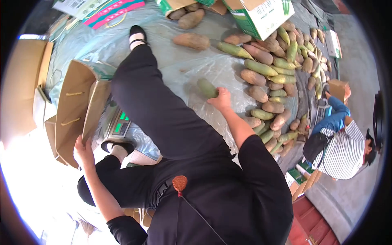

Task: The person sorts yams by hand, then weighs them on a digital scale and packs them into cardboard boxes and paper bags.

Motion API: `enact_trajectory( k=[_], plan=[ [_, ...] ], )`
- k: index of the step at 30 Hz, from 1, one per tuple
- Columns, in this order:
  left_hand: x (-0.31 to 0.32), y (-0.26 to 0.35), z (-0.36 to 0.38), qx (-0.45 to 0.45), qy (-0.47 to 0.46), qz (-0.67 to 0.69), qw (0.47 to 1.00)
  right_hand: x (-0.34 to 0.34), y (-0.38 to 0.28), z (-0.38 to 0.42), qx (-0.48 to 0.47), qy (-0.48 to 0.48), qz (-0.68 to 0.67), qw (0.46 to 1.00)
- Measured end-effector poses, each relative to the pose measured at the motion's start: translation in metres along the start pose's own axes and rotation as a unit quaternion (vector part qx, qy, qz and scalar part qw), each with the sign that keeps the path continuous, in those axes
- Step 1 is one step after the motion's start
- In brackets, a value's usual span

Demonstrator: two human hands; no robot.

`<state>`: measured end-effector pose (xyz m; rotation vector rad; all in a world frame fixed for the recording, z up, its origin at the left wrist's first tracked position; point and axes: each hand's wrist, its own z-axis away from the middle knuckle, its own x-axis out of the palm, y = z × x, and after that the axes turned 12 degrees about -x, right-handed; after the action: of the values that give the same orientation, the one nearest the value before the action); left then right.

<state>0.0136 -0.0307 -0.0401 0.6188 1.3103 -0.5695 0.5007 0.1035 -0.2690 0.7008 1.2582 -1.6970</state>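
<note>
My right hand (221, 99) is closed around one end of a green radish (206, 88), low over the plastic sheet. At the left, my left hand (83, 153) grips the near edge of an open cardboard box (73, 104). The box has yellowish rope handles, and its inside bottom is hidden from me. Beside the box, a digital scale (119, 124) with a lit green display shows partly behind my leg. To the right lies a spread of green radishes (260, 67) mixed with brownish, soil-coated roots (257, 93).
Translucent plastic sheeting (163, 61) covers the floor. A green and white carton (261, 18) stands at the pile's far end, near a pink striped bag (114, 12). At the right, a person in a striped shirt (339, 157) bends beside the pile. Open cartons (302, 177) stand below them.
</note>
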Motion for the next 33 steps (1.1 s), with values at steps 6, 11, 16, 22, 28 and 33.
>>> enact_trajectory(
  k=[6,11,16,22,28,33],
  plan=[
    [-0.013,0.017,0.009,-0.03,-0.003,0.006,1.0,-0.084,-0.056,-0.065,-0.219,0.15,-0.053,0.963],
    [-0.011,0.007,0.015,0.066,0.047,0.076,0.994,-0.18,-0.202,-0.076,-0.369,0.192,-0.12,0.901],
    [-0.017,0.0,0.019,0.088,0.075,0.115,0.987,-0.214,-0.345,-0.05,-0.567,0.131,-0.159,0.798],
    [-0.026,-0.006,0.025,0.113,0.12,0.087,0.982,-0.143,-0.469,-0.014,-0.687,0.033,-0.081,0.722],
    [-0.016,-0.01,0.025,0.098,0.093,0.042,0.99,-0.034,-0.51,0.033,-0.652,-0.065,0.073,0.752],
    [-0.016,-0.006,0.026,0.104,0.092,0.055,0.989,0.024,-0.512,0.048,-0.625,-0.095,0.08,0.771]
  ],
)
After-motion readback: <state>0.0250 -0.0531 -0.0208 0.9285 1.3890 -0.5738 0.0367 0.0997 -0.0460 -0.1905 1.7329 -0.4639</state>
